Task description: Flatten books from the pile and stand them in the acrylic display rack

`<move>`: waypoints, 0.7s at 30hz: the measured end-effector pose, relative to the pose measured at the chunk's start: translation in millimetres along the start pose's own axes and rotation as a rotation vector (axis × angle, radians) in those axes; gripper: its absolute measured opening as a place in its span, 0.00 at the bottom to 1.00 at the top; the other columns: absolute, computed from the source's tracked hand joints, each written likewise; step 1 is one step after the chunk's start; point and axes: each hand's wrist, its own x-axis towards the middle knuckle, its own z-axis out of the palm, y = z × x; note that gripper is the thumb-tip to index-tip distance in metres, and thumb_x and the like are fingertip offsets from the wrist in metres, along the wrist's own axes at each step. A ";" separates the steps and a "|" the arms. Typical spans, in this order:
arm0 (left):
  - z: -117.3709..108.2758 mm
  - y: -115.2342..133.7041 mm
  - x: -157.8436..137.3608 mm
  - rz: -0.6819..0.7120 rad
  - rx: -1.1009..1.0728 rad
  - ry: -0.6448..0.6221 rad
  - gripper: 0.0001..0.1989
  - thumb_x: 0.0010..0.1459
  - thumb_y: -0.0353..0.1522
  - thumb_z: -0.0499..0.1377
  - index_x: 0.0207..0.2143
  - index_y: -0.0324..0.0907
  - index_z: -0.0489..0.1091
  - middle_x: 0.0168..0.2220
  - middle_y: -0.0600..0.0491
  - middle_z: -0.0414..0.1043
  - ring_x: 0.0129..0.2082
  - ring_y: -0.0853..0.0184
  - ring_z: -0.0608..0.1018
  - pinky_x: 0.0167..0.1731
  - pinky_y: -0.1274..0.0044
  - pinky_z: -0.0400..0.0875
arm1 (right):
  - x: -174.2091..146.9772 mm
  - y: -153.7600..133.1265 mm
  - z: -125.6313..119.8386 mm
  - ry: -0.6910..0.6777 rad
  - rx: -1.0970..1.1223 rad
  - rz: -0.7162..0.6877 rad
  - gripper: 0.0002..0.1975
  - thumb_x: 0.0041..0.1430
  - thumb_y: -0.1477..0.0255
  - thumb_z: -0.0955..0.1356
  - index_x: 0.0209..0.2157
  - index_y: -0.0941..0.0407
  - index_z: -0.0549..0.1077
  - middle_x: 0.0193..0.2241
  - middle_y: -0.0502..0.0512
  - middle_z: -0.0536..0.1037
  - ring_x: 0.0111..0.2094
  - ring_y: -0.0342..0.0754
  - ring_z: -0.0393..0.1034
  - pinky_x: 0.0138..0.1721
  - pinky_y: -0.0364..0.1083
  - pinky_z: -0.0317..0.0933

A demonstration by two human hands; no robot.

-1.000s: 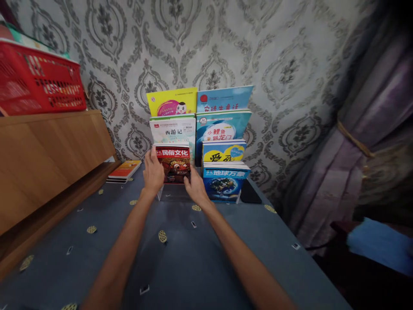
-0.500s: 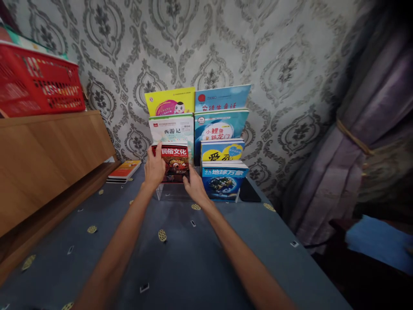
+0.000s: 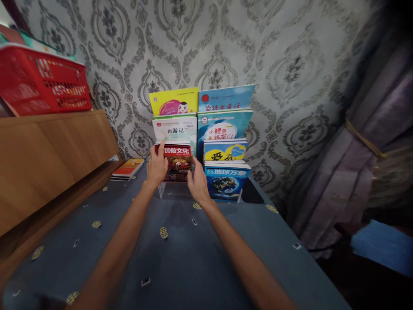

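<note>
Glossy red book (image 3: 178,163) | clear stand (image 3: 161,190) | left hand (image 3: 157,168) clasps edge | right hand (image 3: 199,184) half-open

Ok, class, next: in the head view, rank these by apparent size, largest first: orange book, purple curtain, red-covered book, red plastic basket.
1. Purple curtain
2. Red plastic basket
3. Red-covered book, partly covered
4. Orange book, lying flat
</note>
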 end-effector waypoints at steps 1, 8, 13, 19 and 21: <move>-0.4 -0.5 0.1 0.006 -0.010 -0.002 0.31 0.62 0.27 0.53 0.68 0.44 0.55 0.63 0.36 0.57 0.57 0.49 0.73 0.54 0.60 0.71 | 0.3 -1.1 -0.7 -0.002 0.000 -0.017 0.30 0.67 0.73 0.56 0.69 0.62 0.52 0.66 0.68 0.62 0.68 0.53 0.55 0.68 0.59 0.53; -3.8 -18.7 5.1 0.066 -0.134 -0.010 0.32 0.62 0.23 0.50 0.68 0.46 0.56 0.59 0.42 0.67 0.54 0.56 0.75 0.57 0.62 0.70 | 1.2 4.7 1.2 -0.084 -0.006 0.015 0.31 0.66 0.73 0.58 0.69 0.58 0.54 0.66 0.62 0.63 0.68 0.54 0.55 0.69 0.60 0.51; -0.4 -33.4 5.5 0.030 -0.202 -0.003 0.36 0.61 0.22 0.50 0.70 0.44 0.48 0.52 0.44 0.76 0.49 0.56 0.79 0.52 0.63 0.74 | 0.8 3.2 1.9 -0.078 -0.001 0.022 0.31 0.65 0.72 0.59 0.68 0.62 0.56 0.66 0.66 0.63 0.68 0.57 0.55 0.68 0.61 0.52; 10.3 -38.5 2.6 -0.070 -0.201 0.010 0.33 0.63 0.26 0.50 0.70 0.38 0.47 0.44 0.44 0.80 0.45 0.56 0.80 0.50 0.65 0.73 | 0.2 5.4 3.3 -0.082 0.029 0.044 0.31 0.64 0.72 0.60 0.68 0.58 0.56 0.66 0.63 0.64 0.67 0.56 0.57 0.68 0.62 0.53; 11.9 -40.4 2.9 -0.066 -0.196 -0.007 0.28 0.63 0.26 0.50 0.66 0.39 0.56 0.44 0.46 0.79 0.47 0.57 0.80 0.52 0.66 0.71 | 0.0 7.6 3.4 -0.091 0.033 0.055 0.31 0.64 0.72 0.61 0.68 0.58 0.58 0.66 0.63 0.65 0.67 0.56 0.57 0.68 0.62 0.52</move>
